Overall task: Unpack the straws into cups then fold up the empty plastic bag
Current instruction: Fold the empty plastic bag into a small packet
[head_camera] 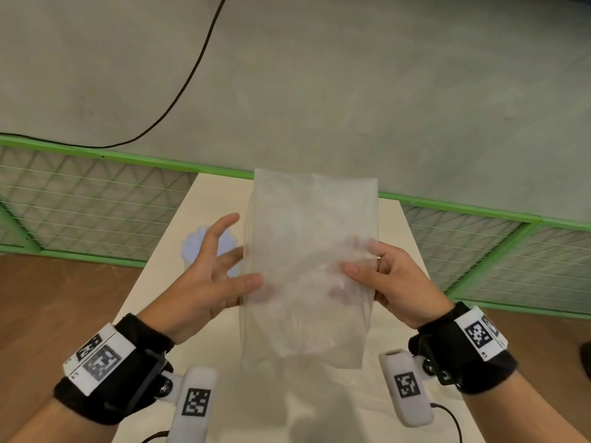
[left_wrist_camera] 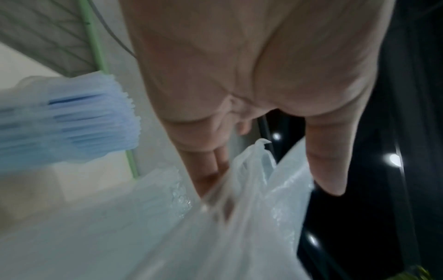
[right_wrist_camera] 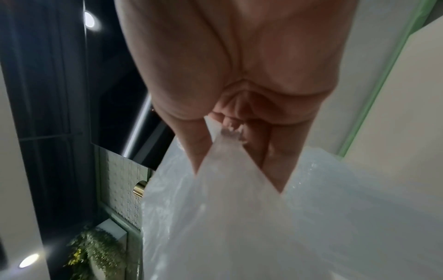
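Note:
An empty translucent plastic bag (head_camera: 307, 266) is held upright above the cream table (head_camera: 217, 199). My right hand (head_camera: 361, 266) pinches its right edge, thumb in front and fingers behind; the right wrist view shows the plastic (right_wrist_camera: 239, 217) caught between thumb and fingers. My left hand (head_camera: 243, 260) is spread at the bag's left edge, with the thumb at the front and the straight fingers (left_wrist_camera: 208, 178) reaching behind the plastic (left_wrist_camera: 239, 227). A bundle of blue-and-white wrapped straws (head_camera: 198, 241) stands in a cup on the table behind my left hand, blurred in the left wrist view (left_wrist_camera: 72, 121).
A green-framed mesh fence (head_camera: 96, 199) runs behind the table on both sides. A black cable (head_camera: 192, 75) lies on the grey floor beyond it. Brown wooden floor (head_camera: 48, 298) flanks the table.

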### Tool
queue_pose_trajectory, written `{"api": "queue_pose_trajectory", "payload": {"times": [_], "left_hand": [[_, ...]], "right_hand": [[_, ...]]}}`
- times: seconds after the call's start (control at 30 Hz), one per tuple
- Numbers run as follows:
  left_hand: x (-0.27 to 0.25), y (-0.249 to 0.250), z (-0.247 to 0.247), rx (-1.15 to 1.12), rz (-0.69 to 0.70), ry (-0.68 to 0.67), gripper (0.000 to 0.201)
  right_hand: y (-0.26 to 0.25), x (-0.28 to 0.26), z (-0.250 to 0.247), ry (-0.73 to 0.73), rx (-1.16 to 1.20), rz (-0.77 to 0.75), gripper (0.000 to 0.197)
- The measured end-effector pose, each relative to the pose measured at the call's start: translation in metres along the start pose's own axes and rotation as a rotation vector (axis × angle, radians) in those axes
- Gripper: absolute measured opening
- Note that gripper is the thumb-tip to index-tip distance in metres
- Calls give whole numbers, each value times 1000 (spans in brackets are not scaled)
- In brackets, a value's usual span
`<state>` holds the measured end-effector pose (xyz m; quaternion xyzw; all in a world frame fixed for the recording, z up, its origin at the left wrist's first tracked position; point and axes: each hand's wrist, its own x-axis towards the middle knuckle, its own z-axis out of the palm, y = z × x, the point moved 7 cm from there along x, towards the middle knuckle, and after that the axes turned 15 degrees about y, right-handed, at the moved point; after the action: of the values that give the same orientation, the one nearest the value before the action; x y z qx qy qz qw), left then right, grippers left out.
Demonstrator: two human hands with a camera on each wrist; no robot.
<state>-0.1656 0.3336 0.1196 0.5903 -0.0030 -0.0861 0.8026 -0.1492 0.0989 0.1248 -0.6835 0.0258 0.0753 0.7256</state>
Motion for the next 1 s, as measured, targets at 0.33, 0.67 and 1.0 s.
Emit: {"api": "queue_pose_trajectory", "payload": {"times": [0.33,0.67,1.0], "left_hand": [[3,0,3,207,-58,47,28],[3,15,12,58,-17,26,56],[-7,16,30,170,54,-31,45]], "right_hand": [[-16,-10,-4,-57,-19,-29,27],[-20,-2,-17,6,144,-57,25],[-43,1,-21,55,54,-211,14]]}}
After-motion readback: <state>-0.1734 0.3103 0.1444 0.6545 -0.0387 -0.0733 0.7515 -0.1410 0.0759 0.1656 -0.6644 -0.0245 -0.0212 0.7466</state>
